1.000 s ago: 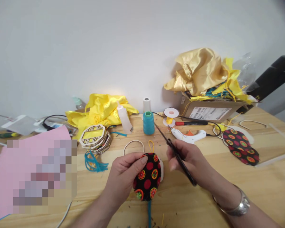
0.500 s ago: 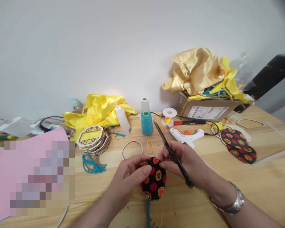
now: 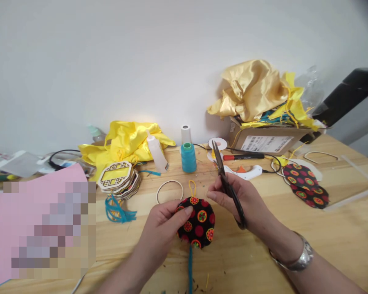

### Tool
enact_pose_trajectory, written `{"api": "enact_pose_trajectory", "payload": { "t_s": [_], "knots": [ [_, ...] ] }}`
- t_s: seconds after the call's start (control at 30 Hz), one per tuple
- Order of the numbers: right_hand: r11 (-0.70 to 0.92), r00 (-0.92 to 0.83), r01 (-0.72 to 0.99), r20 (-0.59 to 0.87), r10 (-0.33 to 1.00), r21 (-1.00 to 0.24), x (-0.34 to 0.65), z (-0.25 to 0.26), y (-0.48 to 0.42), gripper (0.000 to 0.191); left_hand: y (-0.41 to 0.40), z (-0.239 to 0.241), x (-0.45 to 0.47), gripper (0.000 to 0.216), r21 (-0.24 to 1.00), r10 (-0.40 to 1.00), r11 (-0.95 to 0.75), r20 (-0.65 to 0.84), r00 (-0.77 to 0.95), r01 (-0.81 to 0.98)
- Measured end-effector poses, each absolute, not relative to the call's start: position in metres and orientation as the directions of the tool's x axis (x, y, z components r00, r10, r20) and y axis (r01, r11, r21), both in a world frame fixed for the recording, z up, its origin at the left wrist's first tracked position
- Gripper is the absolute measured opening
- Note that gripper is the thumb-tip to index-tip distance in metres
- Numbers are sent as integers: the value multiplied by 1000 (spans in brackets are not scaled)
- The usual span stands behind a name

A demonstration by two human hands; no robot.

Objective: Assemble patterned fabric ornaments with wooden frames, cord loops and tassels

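My left hand (image 3: 164,222) grips a round padded ornament (image 3: 198,223) covered in black fabric with red and orange dots, thumb on its upper left edge. A yellow loop (image 3: 192,188) sticks out of its top and a teal cord (image 3: 190,269) hangs from its bottom. My right hand (image 3: 245,202) holds black scissors (image 3: 228,185), blades closed and pointing up and away, just right of the ornament. A silver bracelet (image 3: 297,259) is on that wrist. The wooden table (image 3: 340,241) lies under both hands.
Behind the hands stand a teal thread spool (image 3: 188,157), a white spool (image 3: 186,134), a squeeze bottle (image 3: 157,153), a wooden ring (image 3: 169,191), stacked fretwork frames (image 3: 118,176), a glue gun (image 3: 248,171). Yellow satin (image 3: 125,141) and a fabric-filled box (image 3: 268,141) line the wall. Dotted fabric cutouts (image 3: 306,190) lie right, pink paper (image 3: 33,220) left.
My right hand turned the scissors from slanting left to nearly upright. My left hand shifted the ornament slightly right and laid it flatter; the yellow loop now shows at its top.
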State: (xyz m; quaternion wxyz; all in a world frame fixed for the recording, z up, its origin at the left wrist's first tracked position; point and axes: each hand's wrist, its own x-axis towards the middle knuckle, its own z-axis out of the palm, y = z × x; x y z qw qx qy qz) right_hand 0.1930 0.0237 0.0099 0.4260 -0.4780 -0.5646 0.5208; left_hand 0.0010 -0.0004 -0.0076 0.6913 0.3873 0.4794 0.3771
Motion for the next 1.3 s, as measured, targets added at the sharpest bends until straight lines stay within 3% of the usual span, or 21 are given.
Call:
{"api": "enact_pose_trajectory", "payload": {
  "t_s": [0.13, 0.4, 0.6, 0.8, 1.0, 1.17, 1.3],
  "knots": [
    [-92, -321, 38, -100, 942, -995, 189, 13, 18, 29, -1, -4, 4, 21, 907, 894, 398, -348, 283, -140],
    [0, -335, 168, -57, 940, -986, 187, 11, 14, 19, -3, 0, 9, 27, 894, 845, 449, -424, 326, 0],
    [23, -76, 198, 8, 997, -980, 195, 6, 24, 19, -2, 0, 8, 23, 887, 887, 440, -403, 226, -143],
    [-91, -316, 139, -131, 940, -986, 192, 6, 21, 21, 0, -4, 4, 22, 880, 902, 424, -388, 191, -213],
    [-43, -352, 99, -75, 933, -994, 194, 6, 20, 14, -2, 1, 4, 28, 878, 889, 418, -341, 305, -236],
    [-41, -376, 120, -84, 923, -992, 193, 8, 19, 15, -1, 0, 8, 25, 882, 878, 444, -393, 273, -160],
    [-54, -342, 106, -87, 935, -993, 193, 5, 21, 17, 1, -5, 7, 21, 860, 896, 435, -383, 226, -267]
  ]
}}
